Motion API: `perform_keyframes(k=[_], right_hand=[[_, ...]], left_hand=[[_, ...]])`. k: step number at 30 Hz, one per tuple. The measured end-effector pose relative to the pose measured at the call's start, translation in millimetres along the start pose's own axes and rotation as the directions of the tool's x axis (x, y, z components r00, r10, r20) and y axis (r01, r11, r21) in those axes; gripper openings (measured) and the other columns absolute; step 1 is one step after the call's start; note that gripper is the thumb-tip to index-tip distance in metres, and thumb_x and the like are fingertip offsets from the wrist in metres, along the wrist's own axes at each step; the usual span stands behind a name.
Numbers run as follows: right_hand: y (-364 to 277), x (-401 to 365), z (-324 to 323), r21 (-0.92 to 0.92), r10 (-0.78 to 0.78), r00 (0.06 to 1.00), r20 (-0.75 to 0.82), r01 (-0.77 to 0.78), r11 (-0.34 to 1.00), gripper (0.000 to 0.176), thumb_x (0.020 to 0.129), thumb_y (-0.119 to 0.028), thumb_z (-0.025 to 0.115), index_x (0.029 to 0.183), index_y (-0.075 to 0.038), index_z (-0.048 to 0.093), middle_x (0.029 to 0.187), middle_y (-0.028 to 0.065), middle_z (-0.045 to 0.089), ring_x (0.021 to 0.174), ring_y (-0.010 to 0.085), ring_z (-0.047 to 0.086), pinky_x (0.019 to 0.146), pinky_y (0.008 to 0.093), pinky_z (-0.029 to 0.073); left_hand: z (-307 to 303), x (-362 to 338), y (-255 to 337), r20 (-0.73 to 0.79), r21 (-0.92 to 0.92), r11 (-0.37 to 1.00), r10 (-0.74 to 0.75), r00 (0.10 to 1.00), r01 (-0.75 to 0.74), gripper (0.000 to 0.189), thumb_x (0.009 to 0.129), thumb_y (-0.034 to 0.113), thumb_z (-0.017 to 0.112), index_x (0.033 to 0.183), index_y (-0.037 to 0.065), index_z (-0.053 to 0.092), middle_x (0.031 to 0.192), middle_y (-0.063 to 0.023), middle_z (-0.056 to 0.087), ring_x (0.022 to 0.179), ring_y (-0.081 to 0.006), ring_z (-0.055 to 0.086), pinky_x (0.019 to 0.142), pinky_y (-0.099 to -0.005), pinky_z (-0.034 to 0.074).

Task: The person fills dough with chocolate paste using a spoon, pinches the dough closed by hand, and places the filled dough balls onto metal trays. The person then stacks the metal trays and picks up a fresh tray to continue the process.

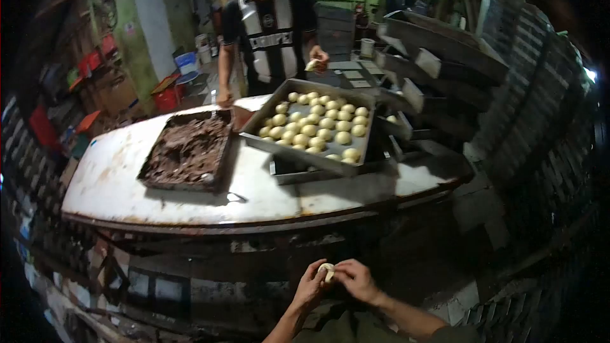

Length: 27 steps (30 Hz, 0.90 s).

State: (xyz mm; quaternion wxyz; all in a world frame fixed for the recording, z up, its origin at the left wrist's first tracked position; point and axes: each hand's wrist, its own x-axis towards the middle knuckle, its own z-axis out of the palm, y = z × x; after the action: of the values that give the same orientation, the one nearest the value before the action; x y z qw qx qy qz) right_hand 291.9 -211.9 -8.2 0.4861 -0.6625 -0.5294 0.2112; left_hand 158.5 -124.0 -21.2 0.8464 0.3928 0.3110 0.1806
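A small piece of pale dough (327, 271) is held between my two hands, low in front of me and short of the table's near edge. My left hand (309, 287) cups it from the left with the fingers curled round. From the right, my right hand (357, 279) pinches at the dough's edge. Several pale dough balls (308, 130) sit in a metal tray (254, 142) on the table. To the left of it lies a tray of dark brown filling (190, 146).
The white-topped table (114, 165) stands before me, a small metal utensil (236, 197) near its front edge. Across it a person (270, 32) holds a pale dough piece in one hand. Stacked metal trays (438, 44) rise at the right; another tray (298, 176) lies beneath the dough tray.
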Motion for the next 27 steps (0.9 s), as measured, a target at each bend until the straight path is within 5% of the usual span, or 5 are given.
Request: perform_keyframes(k=[7, 15, 21, 25, 27], right_hand=[[47.1, -44.3, -116.9, -0.134, -0.006, 0.997, -0.075, -0.004, 0.991, 0.017, 0.076, -0.004, 0.066, 0.092, 0.001, 0.061, 0.088, 0.0122, 0.055, 0.078, 0.0209, 0.057, 0.067, 0.0302, 0.048], [93.1, -11.9, -166.5, 0.431, 0.311, 0.921, -0.233, -0.189, 0.882, 0.017, 0.077, 0.001, 0.064, 0.091, -0.001, 0.056, 0.088, 0.0051, 0.053, 0.078, 0.0109, 0.050, 0.068, 0.0261, 0.044], [124.2, 71.3, -189.3, -0.249, -0.141, 0.840, -0.524, 0.007, 0.968, 0.019, 0.074, 0.006, 0.060, 0.093, 0.003, 0.060, 0.090, 0.0107, 0.048, 0.077, 0.0224, 0.052, 0.068, 0.0316, 0.046], [203.1, 131.3, -225.8, 0.213, 0.281, 0.754, -0.594, -0.189, 0.959, 0.012, 0.079, 0.004, 0.056, 0.089, 0.001, 0.052, 0.077, 0.0053, 0.056, 0.072, 0.0105, 0.051, 0.068, 0.0260, 0.045], [243.4, 165.5, -256.7, 0.095, 0.380, 0.749, -0.542, -0.395, 0.914, 0.020, 0.082, -0.001, 0.055, 0.101, 0.000, 0.048, 0.080, 0.0077, 0.055, 0.078, 0.0157, 0.052, 0.070, 0.0270, 0.043]], left_hand=[[122.3, 53.1, -42.9, 0.011, 0.077, 0.962, -0.262, 0.965, 0.260, 0.026, 0.092, 0.018, 0.049, 0.114, 0.003, 0.052, 0.113, -0.0098, 0.052, 0.097, -0.0159, 0.052, 0.078, -0.0276, 0.045], [183.7, 124.2, -24.0, 0.333, 0.212, 0.905, 0.288, 0.898, -0.369, 0.030, 0.090, 0.012, 0.051, 0.118, 0.001, 0.049, 0.131, -0.0126, 0.040, 0.114, -0.0213, 0.046, 0.091, -0.0329, 0.043], [202.9, 216.9, 7.7, 0.360, 0.316, 0.885, 0.222, 0.906, -0.343, 0.023, 0.090, 0.014, 0.052, 0.109, 0.001, 0.050, 0.108, -0.0089, 0.053, 0.092, -0.0162, 0.056, 0.077, -0.0290, 0.047], [224.6, 317.7, 30.2, 0.497, 0.590, 0.448, 0.453, 0.740, -0.671, 0.031, 0.075, 0.005, 0.061, 0.106, 0.006, 0.054, 0.119, -0.0136, 0.046, 0.106, -0.0306, 0.048, 0.084, -0.0413, 0.045], [211.5, 387.6, -3.8, 0.728, 0.681, -0.387, 0.266, 0.632, -0.622, 0.036, 0.073, 0.008, 0.062, 0.108, 0.011, 0.055, 0.127, -0.0156, 0.042, 0.118, -0.0365, 0.038, 0.090, -0.0481, 0.041]])
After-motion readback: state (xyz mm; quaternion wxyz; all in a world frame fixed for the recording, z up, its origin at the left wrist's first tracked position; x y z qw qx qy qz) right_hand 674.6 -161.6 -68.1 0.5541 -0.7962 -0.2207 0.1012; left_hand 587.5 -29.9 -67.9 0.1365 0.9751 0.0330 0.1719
